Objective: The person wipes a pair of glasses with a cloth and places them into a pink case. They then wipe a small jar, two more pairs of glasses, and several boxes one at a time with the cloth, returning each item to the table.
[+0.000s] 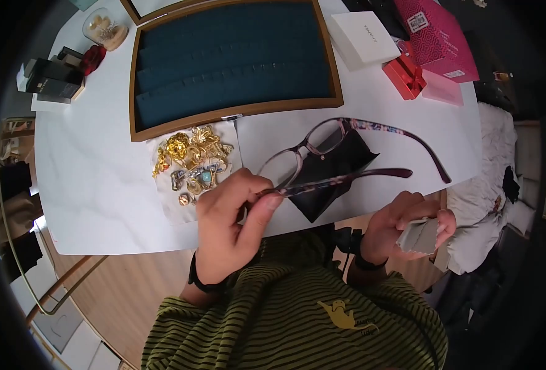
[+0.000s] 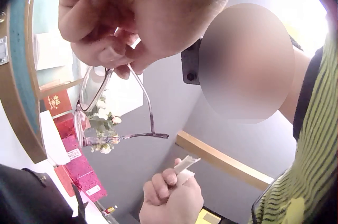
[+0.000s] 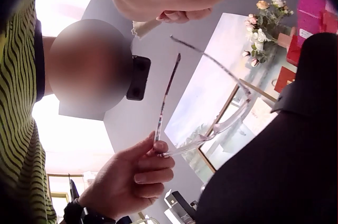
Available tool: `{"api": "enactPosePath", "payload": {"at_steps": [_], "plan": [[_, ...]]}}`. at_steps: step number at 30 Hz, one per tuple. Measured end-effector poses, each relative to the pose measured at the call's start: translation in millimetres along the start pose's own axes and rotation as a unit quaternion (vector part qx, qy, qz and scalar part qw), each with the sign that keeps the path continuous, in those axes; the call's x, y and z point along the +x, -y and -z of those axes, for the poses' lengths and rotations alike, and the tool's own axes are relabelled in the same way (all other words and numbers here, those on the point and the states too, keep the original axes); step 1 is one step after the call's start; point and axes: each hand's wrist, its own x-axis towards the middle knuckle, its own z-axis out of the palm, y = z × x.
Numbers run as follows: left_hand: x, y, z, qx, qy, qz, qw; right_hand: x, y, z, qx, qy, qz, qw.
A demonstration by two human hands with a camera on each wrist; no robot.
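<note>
My left hand (image 1: 231, 225) pinches a pair of eyeglasses (image 1: 381, 127) at one hinge, between thumb and forefinger. The frame is dark with a floral pattern, and both temples are unfolded, pointing right over the table. My right hand (image 1: 385, 225) grips a folded, light grey cloth (image 1: 419, 236) just off the table's front edge, apart from the glasses. In the right wrist view the cloth's ragged edge (image 3: 143, 27) sticks out from the curled fingers. Beneath the glasses a black glasses case (image 1: 350, 154) lies on the white table (image 1: 88, 203).
Gold jewellery (image 1: 192, 151) lies heaped on a pale cloth left of the case. Behind it stands an open wooden box (image 1: 340, 92) with dark teal lining. At the back right are a white box (image 1: 362, 40), a red gift box (image 1: 403, 77) and a pink box (image 1: 439, 43).
</note>
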Motion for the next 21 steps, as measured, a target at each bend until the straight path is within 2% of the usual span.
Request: {"api": "enactPosePath", "payload": {"at_steps": [1, 2, 3, 4, 5, 7, 9, 11, 13, 14, 15, 17, 18, 20, 21], "plan": [[-1, 0, 2, -0.009, -0.006, 0.029, 1.0, -1, -4, 0, 0.0, 0.001, -0.001, 1.0], [-2, -1, 3, -0.019, -0.012, 0.057, 0.998, -1, -11, 0, -0.08, -0.123, -0.034, 0.989], [-1, -1, 4, -0.02, -0.009, 0.056, 0.998, 0, -14, -1, -0.159, -0.245, -0.065, 0.954], [0, -1, 4, -0.02, -0.001, 0.043, 0.999, 3, -6, 0, -0.186, -0.221, -0.184, 0.939], [0, -2, 4, -0.02, 0.01, 0.032, 0.999, 5, -6, 0, -0.191, -0.226, -0.184, 0.937], [3, -4, 0, -0.025, 0.03, 0.011, 0.999, 12, -12, 1, -0.202, -0.068, -0.29, 0.933], [4, -5, -2, -0.029, 0.05, -0.012, 0.998, 15, -11, -4, -0.241, 0.026, -0.303, 0.922], [4, -4, -1, -0.012, 0.089, -0.02, 0.996, 12, -14, 6, -0.246, -0.002, -0.323, 0.914], [4, -3, -2, -0.007, 0.082, -0.015, 0.997, 15, -16, 13, -0.234, -0.005, -0.165, 0.958], [3, -3, -2, -0.003, 0.071, -0.01, 0.997, 16, -16, 13, -0.246, -0.086, -0.146, 0.954], [2, -2, -2, -0.002, 0.073, -0.008, 0.997, 21, -12, 10, -0.248, -0.166, -0.181, 0.937], [-1, 1, -3, -0.042, 0.024, 0.043, 0.998, 26, -13, 28, -0.126, -0.146, -0.214, 0.958], [-2, 2, -3, -0.063, -0.001, 0.068, 0.996, 27, -13, 26, -0.125, -0.147, -0.215, 0.957], [-2, 3, -4, -0.08, -0.007, 0.067, 0.995, 29, -13, 16, -0.124, -0.083, -0.312, 0.938], [-2, 3, -4, -0.097, -0.015, 0.067, 0.993, 27, -14, 9, -0.122, -0.082, -0.312, 0.939]]}}
